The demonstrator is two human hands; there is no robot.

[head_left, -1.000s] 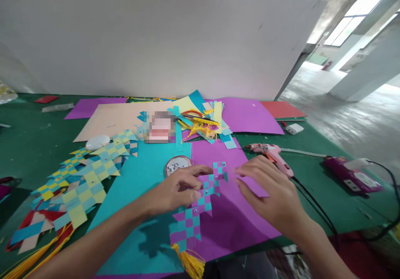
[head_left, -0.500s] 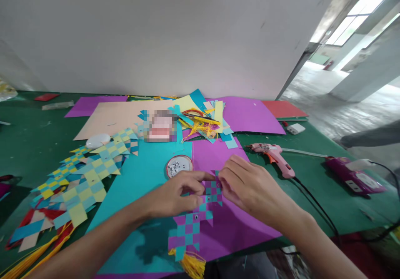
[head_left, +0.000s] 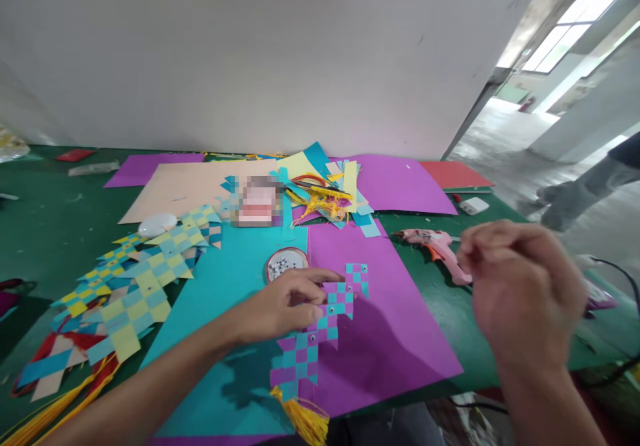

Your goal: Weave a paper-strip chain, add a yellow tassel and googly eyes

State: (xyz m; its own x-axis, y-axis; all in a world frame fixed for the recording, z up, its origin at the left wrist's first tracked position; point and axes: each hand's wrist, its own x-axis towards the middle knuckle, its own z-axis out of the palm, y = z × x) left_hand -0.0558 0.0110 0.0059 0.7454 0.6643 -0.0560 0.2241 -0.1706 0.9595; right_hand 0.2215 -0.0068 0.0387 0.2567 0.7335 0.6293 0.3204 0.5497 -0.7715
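Observation:
A string of purple-and-teal woven paper fish (head_left: 301, 359) with googly eyes lies aslant over teal and purple paper sheets, a yellow tassel (head_left: 303, 419) at its lower end. My left hand (head_left: 287, 303) grips its left edge near the middle, thumb and fingers closed on the paper. Off to the right, my right hand (head_left: 523, 293) hangs in the air with curled fingers pressed together, somewhat blurred; whatever may be between them is hidden. It covers part of the pink hot glue gun (head_left: 435, 239) from view. Just beyond my left hand sits a small round dish of googly eyes (head_left: 286, 263).
Several yellow-and-blue woven paper fish (head_left: 135, 306) are heaped on the left beside a white oval object (head_left: 157, 225). Paper strips and yellow tassels (head_left: 323, 199) lie at the back. A white charger (head_left: 473, 205) is at the far right. A person's leg (head_left: 583, 193) shows beyond the table.
My right hand has let go of the upper end of the fish string and moved right, toward the glue gun. The topmost small fish is now uncovered. My left hand stays in place.

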